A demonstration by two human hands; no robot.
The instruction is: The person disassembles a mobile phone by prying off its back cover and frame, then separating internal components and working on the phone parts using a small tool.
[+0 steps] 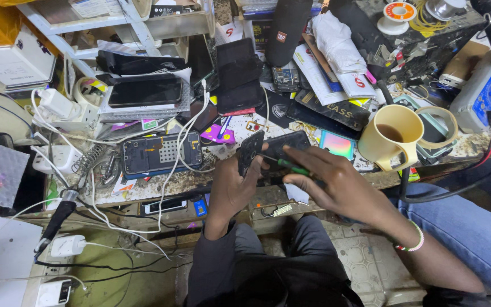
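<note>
Your left hand [231,190] has its fingers curled around a small dark phone part [249,152], pinching it upright by its edges at the front edge of the workbench [160,183]. Your right hand [336,185] pinches a green-handled screwdriver [282,165] between thumb and fingertips, its tip pointed at the part and seemingly touching it.

What could go wrong, as a judgement: you hold the part in the air over your lap, not flat on the bench, so a slip of the tip could scratch it or jab your left fingers. Any screw that comes loose could drop to the tiled floor [365,256] between your knees and be lost. Your right forearm lies near the yellow mug [392,136], which has liquid in it; a wide elbow move could tip it over the phone parts around it. The white cables [180,148] looping over the opened phone [162,153] could catch and drag it off the edge.

Counted, as far as the clutter allows:
- 1 screwdriver in hand
- 1 dark part held
- 1 opened phone lying with its insides showing
- 1 whole dark phone [145,92] lying on a stack to the left
- 1 mug
- 1 roll of tape [440,126] beside the mug
- 1 soldering iron [63,213] on a coiled stand at the left
</note>
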